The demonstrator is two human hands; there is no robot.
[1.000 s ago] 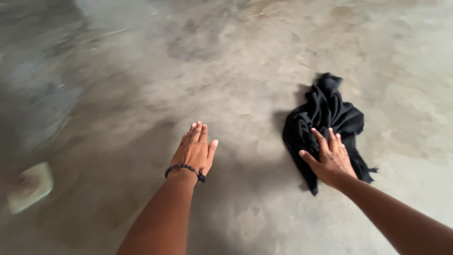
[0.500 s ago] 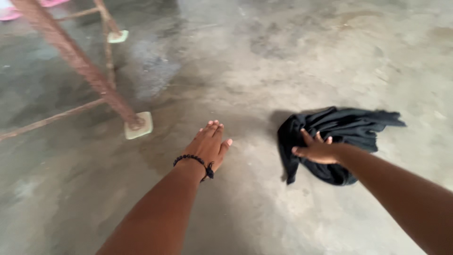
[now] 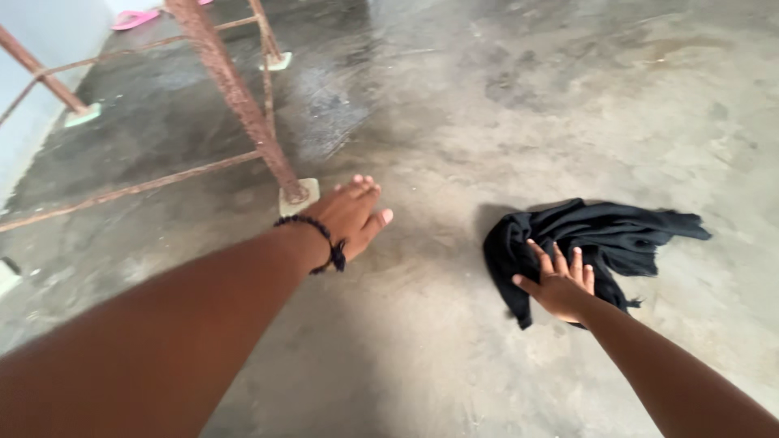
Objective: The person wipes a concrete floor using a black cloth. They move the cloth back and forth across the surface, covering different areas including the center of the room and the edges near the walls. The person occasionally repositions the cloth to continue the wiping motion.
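Part of black cloth (image 3: 604, 235) covered by right hand (image 3: 561, 285). Rusty metal frame (image 3: 235, 93) cut off at top and left edges. Pink object (image 3: 135, 18) cropped at top edge, kind indeterminable. Left forearm blurred near lower left corner.

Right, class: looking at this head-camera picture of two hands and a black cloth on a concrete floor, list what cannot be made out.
1. Head view: the part of the crumpled black cloth under the right hand is hidden by that hand.
2. The rusty metal frame is cut off by the top and left edges.
3. The left hand palm faces down, unseen.
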